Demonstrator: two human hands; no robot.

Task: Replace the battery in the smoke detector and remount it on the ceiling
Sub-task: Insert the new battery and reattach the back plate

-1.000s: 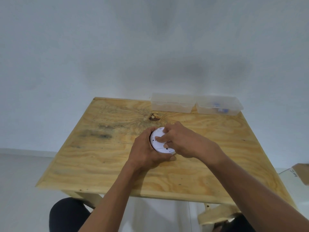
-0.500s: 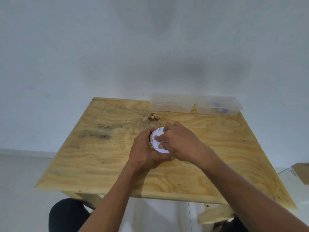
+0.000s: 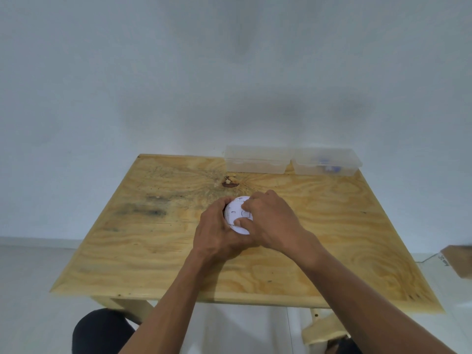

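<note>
Near the middle of the plywood bench (image 3: 153,251), the left hand (image 3: 217,233) cupped the white smoke detector (image 3: 236,213) from its left side. The right hand (image 3: 270,221) pressed fingers onto its face. Beyond the detector, two clear plastic boxes (image 3: 258,162) stood at the bench's far edge.

2 clear bins (image 3: 257,162) on table (image 3: 153,251)
</note>
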